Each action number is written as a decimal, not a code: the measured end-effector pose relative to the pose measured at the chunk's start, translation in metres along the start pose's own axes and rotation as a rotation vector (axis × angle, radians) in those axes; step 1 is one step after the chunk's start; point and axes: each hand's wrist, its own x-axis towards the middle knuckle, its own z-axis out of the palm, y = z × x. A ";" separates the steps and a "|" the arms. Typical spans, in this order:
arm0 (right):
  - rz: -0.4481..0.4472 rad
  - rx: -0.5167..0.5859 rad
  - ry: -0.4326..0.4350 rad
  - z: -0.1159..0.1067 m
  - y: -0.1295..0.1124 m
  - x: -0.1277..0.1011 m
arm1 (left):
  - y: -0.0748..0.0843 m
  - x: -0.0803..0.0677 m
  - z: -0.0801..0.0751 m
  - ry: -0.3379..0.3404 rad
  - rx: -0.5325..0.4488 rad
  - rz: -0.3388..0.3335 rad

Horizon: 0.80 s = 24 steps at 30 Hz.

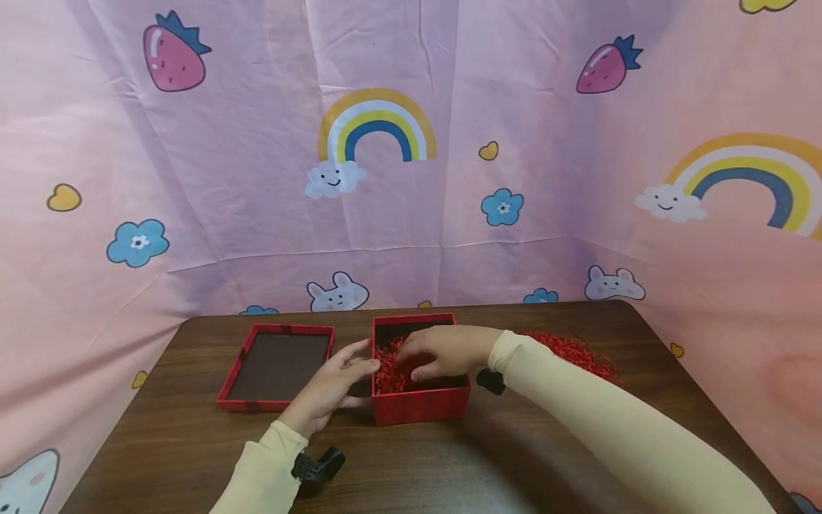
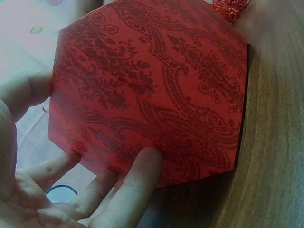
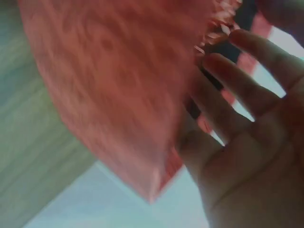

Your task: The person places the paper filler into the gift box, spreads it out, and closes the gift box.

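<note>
On the table [image 1: 193, 442], head view: the red box [image 1: 420, 403] sat mid-table, lid [image 1: 276, 364] just left. Your left hand [image 1: 330, 389] braced its side, fingers straight, gripping nothing, likely to stop it sliding. Your right hand [image 1: 443, 350] dipped into the paper shreds [image 1: 388, 375], fingers loosely curled; grasp unclear.
Left wrist: fingertips [image 2: 142, 164] touched the box wall.
Right wrist: blurred, fingers [image 3: 228, 99] spread.

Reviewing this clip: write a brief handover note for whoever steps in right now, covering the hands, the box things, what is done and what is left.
Left hand: open, fingers against the left wall of the red patterned cardboard box.
Right hand: over the box, fingers curled into the red shredded paper filling; grip unclear.
Red box lid: lying upturned, left of the box.
Done: some filling is in the box.
Left: a loose pile of red shreds lies on the brown wooden table; lid is off.
</note>
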 end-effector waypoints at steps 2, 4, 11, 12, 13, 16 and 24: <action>0.008 0.016 0.041 -0.008 0.000 -0.009 | 0.000 0.000 0.000 0.004 0.001 -0.003; 0.033 0.022 0.079 -0.018 -0.001 -0.019 | 0.000 -0.001 -0.001 0.010 0.003 -0.006; 0.099 0.046 0.203 -0.047 0.003 -0.063 | -0.001 -0.002 -0.002 0.017 0.004 -0.004; 0.105 0.052 0.221 -0.049 0.005 -0.070 | -0.002 -0.001 -0.002 0.017 0.004 -0.005; 0.117 0.054 0.239 -0.051 0.008 -0.077 | -0.002 -0.001 -0.003 0.018 0.004 -0.004; 0.188 0.088 0.299 -0.054 0.016 -0.099 | -0.003 -0.001 -0.002 0.013 0.008 -0.004; 0.365 0.169 0.388 -0.046 0.044 -0.160 | -0.001 -0.002 0.000 0.004 0.007 0.000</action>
